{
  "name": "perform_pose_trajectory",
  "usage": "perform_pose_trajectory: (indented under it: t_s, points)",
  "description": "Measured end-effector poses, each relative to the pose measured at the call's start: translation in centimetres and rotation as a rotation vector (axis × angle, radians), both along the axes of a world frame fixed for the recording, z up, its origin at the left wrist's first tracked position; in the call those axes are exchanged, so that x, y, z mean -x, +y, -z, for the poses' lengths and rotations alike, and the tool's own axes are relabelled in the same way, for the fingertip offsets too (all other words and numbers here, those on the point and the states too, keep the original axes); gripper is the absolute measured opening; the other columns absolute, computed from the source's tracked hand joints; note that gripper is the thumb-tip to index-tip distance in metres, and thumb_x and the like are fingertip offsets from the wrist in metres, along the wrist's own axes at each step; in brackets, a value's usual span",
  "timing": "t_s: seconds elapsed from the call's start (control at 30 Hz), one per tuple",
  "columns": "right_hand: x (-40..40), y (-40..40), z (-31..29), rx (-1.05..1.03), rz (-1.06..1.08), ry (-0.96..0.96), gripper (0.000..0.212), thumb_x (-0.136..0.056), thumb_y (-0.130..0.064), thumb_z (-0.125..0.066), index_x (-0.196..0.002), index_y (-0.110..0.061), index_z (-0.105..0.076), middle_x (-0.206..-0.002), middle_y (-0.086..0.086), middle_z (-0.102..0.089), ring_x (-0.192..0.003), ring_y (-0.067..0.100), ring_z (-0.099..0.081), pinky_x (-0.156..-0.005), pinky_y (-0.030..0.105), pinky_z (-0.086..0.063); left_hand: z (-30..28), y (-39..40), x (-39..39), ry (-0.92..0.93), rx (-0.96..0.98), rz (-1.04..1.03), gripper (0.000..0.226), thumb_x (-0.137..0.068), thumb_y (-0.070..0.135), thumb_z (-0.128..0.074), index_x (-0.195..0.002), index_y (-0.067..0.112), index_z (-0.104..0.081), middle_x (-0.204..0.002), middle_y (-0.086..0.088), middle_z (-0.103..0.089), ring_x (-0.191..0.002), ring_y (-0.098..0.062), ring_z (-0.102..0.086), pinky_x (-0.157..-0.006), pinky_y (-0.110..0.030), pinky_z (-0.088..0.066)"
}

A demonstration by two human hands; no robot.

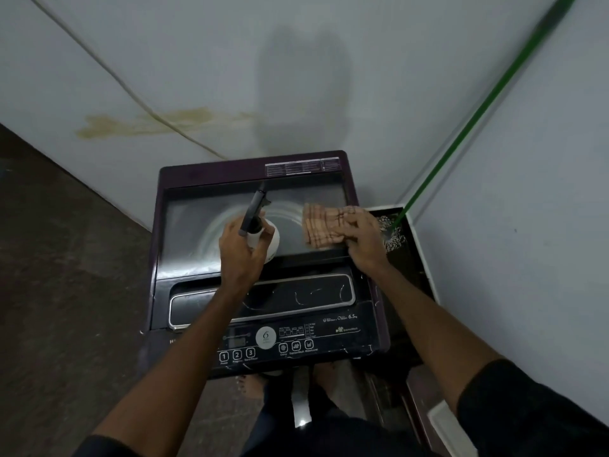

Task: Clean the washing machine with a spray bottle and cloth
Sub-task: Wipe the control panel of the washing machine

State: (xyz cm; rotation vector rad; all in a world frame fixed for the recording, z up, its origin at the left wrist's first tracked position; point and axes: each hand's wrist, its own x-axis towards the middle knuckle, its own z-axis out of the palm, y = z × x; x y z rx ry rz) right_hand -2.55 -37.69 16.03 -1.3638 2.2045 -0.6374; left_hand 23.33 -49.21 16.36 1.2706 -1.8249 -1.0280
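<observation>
Top-load washing machine (pixel 329 328) sits against a pale wall (pixel 230 61), dark purple body, glass lid (pixel 188 232) down, swirl marks across the glass. Left hand (pixel 242 252) is over the lid w/ the spray bottle (pixel 260 225): grip curled round the white neck, black trigger head pointing up and away toward the back of the machine, tilted a bit right. Bottle's white base shows just right of the hand, close to the glass; can't tell if it's touching.

Right hand (pixel 362 237) is on the checked cloth (pixel 324 225), tan w/ darker lines, bunched at the lid's right edge. Fingers bent over the cloth's right end, grip holding it down on the glass, the rest of the cloth spreading left toward the bottle. Bottle and cloth near each other, not touching.

Nearer the person: a dark recessed panel w/ chrome trim (pixel 263 303), then the control strip (pixel 280 344) w/ buttons 1, 2, 3 and a round "6" badge. Sticker (pixel 301 166) on the back edge, text too small to read.

Green stick (pixel 478 113) leans in the corner at right, lower end in a white-rimmed box (pixel 420 245) beside the machine. Pale cable (pixel 131 94) runs down the wall past a yellowish stain (pixel 148 122). Bare feet (pixel 250 384) visible below the front edge.
</observation>
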Motion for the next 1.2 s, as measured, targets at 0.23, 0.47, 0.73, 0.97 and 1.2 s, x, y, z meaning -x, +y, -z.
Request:
perform_pose_trajectory:
  t_s: [0.23, 0.47, 0.73, 0.97, 1.2]
  points:
    - [3.0, 5.8, 0.6, -0.039, -0.229, 0.102, 0.059, -0.095, 0.006, -0.059, -0.144, -0.027, -0.061, -0.155, 0.005, -0.051, -0.133, 0.032, -0.053, -0.115, 0.051, -0.046, 0.0, 0.7, -0.2, -0.022, 0.011, -0.027, 0.053, -0.098, 0.073, -0.057, -0.136, 0.037, -0.067, -0.137, 0.006, -0.064, -0.131, -0.023, -0.059, -0.099, -0.063, -0.058]
    - [2.0, 4.7, 1.0, -0.145, -0.331, 0.285, 0.089, -0.090, 0.015, -0.046, -0.163, -0.034, -0.030, -0.174, -0.001, -0.015, -0.162, 0.029, -0.007, -0.122, 0.051, -0.037, -0.5, -0.1, -0.5, -0.019, -0.022, -0.128, 0.048, -0.093, 0.065, -0.065, -0.123, 0.029, -0.072, -0.130, -0.003, -0.071, -0.120, -0.027, -0.067, -0.097, -0.061, -0.059]
    - [-3.1, -1.2, 0.3, -0.124, -0.542, 0.329, 0.092, -0.089, 0.014, -0.049, -0.164, -0.034, -0.025, -0.174, 0.000, -0.015, -0.162, 0.032, -0.008, -0.131, 0.052, -0.008, -0.7, -1.1, -2.8, -0.093, -0.074, -0.211, 0.030, -0.102, 0.048, -0.069, -0.123, 0.026, -0.070, -0.120, 0.002, -0.070, -0.107, -0.023, -0.071, -0.084, -0.046, -0.064]
    - [-2.9, -0.9, 0.3, 0.116, -0.469, 0.419, 0.059, -0.088, -0.005, -0.072, -0.142, -0.024, -0.062, -0.149, -0.001, -0.057, -0.145, 0.025, -0.042, -0.122, 0.045, -0.031, -0.2, 3.0, -2.6, -0.239, 0.025, -0.494, 0.083, -0.078, 0.044, -0.094, -0.139, 0.009, -0.050, -0.138, -0.014, -0.055, -0.128, -0.032, -0.054, -0.107, -0.050, -0.048]
    - [-5.3, 0.1, -0.2, -0.009, 0.201, 0.051, 0.021, -0.089, -0.036, -0.066, -0.097, -0.026, -0.049, -0.086, -0.005, -0.063, -0.081, 0.021, -0.064, -0.072, 0.041, -0.058, -0.8, 6.2, 3.1, -0.247, 0.193, 0.170, 0.021, -0.100, 0.024, -0.064, -0.119, 0.013, -0.066, -0.123, 0.001, -0.061, -0.114, -0.017, -0.055, -0.096, -0.047, -0.056]
